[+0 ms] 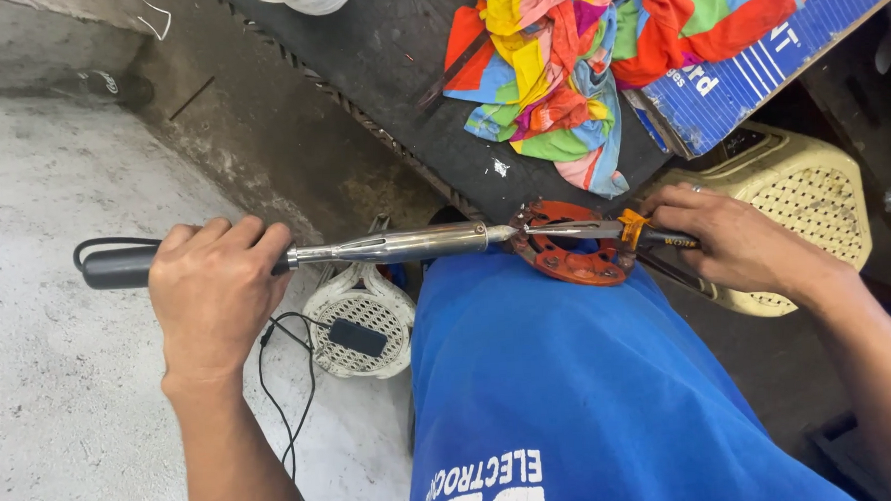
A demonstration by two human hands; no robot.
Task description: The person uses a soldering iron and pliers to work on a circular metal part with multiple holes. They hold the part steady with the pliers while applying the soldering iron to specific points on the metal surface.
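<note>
My left hand (215,291) grips the dark handle of a long soldering iron (395,246) with a shiny metal barrel, held level with its tip pointing right. The tip meets a round orange-red ring part (566,263) resting on my blue-clothed knee (561,376). My right hand (730,238) holds a thin tool with an orange and black handle (645,232), its metal end lying across the ring part toward the iron's tip.
A multicoloured rag (577,54) lies on a dark bench (387,53) beside a blue cardboard box (758,66). A cream plastic stool (804,195) stands at right, a white woven basket (363,314) below the iron. A black cord (286,388) trails over the concrete floor (57,298).
</note>
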